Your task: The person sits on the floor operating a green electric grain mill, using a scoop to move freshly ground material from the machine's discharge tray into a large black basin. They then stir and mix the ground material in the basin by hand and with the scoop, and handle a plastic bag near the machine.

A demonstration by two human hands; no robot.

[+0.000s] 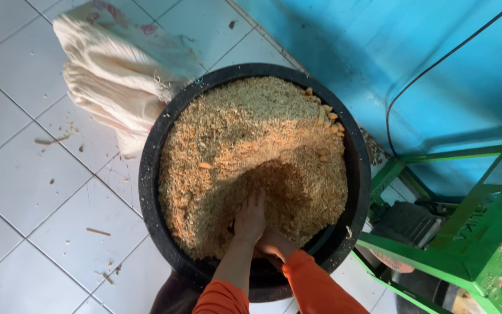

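From the head camera, a big black tub (146, 174) sits on the white tile floor (24, 174), full of crumbly tan meal (251, 145). The left hand (250, 220) lies flat on the meal at the near side, fingers together. The right hand (274, 244) is just beside it, maybe half buried; I cannot tell how its fingers are. A white sack (117, 64) lies far left, and a green frame (466, 232) stands on the right.

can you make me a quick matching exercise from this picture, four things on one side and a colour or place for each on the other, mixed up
Things:
1. tub
2. sack
3. frame
4. left hand

Colour or place:
A. bright green, on the right
B. black, round, full of tan crumbs
C. pressed into the crumbs
D. off-white, lying on the floor tiles

Pairs: 1-B, 2-D, 3-A, 4-C
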